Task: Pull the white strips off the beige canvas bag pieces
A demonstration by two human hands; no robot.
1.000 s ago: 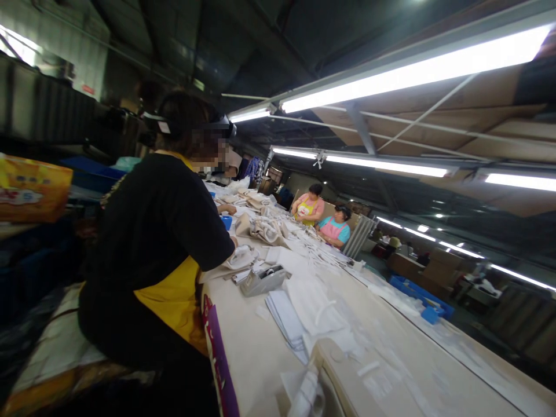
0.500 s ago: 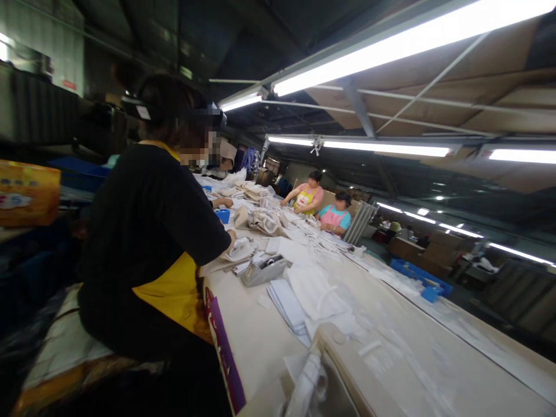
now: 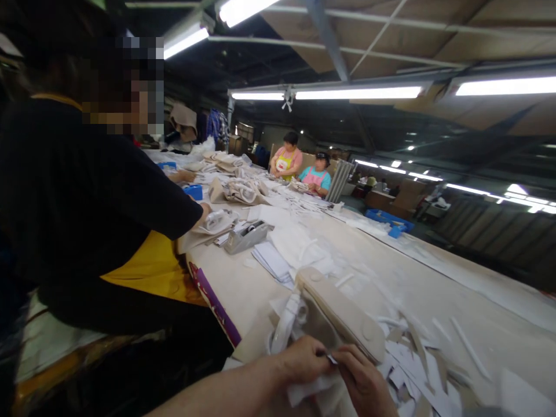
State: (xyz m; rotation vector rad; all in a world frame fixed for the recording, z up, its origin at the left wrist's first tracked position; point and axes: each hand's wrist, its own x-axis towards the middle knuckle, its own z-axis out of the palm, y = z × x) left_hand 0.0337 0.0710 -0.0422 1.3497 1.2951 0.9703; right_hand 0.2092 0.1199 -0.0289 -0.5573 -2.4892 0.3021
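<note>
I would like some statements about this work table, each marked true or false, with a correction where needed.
1. Both hands, left hand and right hand, pinch a small item together. True.
2. The tape dispenser lies beside the co-worker in black. True.
3. The beige bag hangs from the ceiling. False: it rests on the table.
4. The stack of white sheets is on the floor. False: it lies on the table.
</note>
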